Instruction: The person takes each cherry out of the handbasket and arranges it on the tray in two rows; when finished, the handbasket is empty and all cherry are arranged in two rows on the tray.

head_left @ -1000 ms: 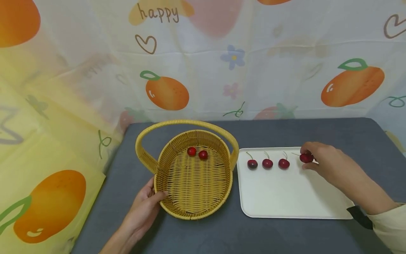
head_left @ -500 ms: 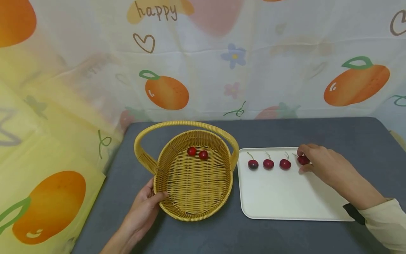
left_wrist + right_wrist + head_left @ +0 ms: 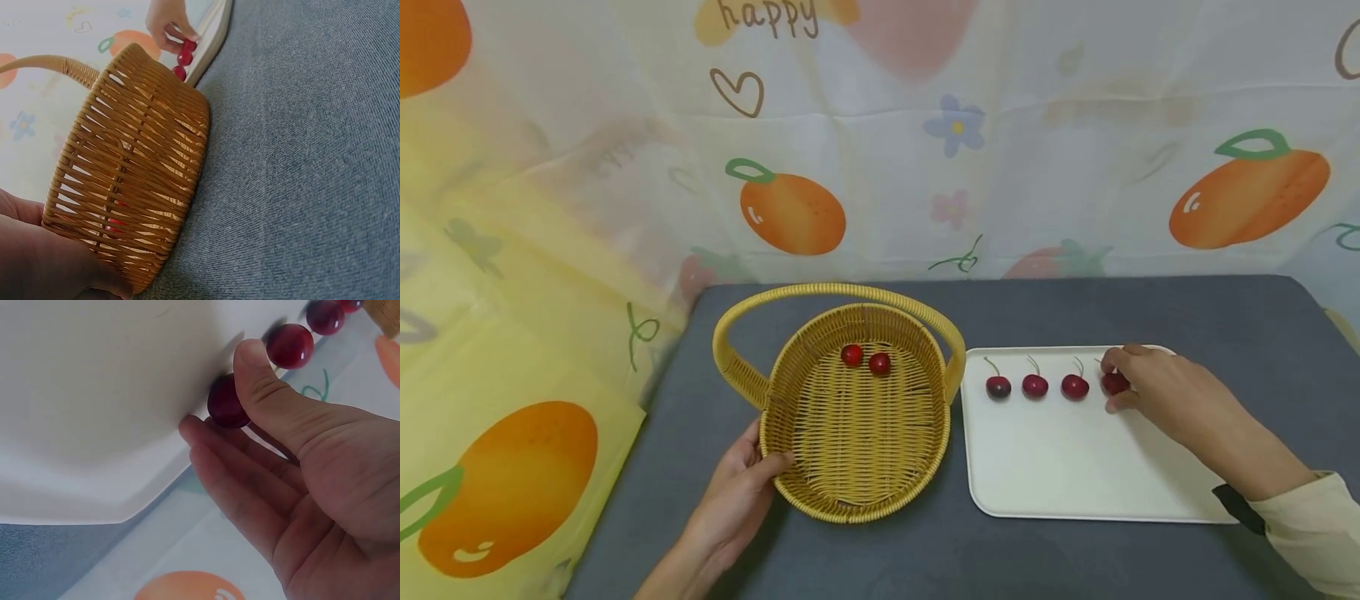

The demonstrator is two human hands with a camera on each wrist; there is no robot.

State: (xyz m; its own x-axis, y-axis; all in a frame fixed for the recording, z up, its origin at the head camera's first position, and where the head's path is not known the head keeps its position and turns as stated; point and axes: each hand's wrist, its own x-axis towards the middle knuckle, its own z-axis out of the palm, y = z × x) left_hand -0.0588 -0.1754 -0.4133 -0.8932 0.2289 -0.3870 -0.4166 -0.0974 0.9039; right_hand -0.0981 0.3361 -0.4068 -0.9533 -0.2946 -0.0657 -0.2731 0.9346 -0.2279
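My left hand [image 3: 737,490] grips the near-left rim of a yellow wicker basket [image 3: 868,450], thumb over the edge. Two red cherries [image 3: 879,363] lie toward the back of its floor. The basket's woven side [image 3: 134,162] fills much of the left wrist view. At the tray's back right, my right hand [image 3: 1187,402] pinches a dark red cherry [image 3: 226,403] between thumb and fingers, at the white tray's [image 3: 1075,475] surface. Three more cherries with green stems, the nearest being one cherry [image 3: 1074,387], sit in a row to its left.
A dark grey cloth [image 3: 925,560] covers the table under basket and tray. The basket's tall arched handle [image 3: 842,290] rises over its back. The tray's left edge stands close to the basket's right side. A fruit-printed curtain [image 3: 880,167] hangs behind and at left.
My right hand has moved slightly left with the pinched cherry, bringing it nearer the row. The left hand keeps its grip on the basket. The head view has shifted a little.
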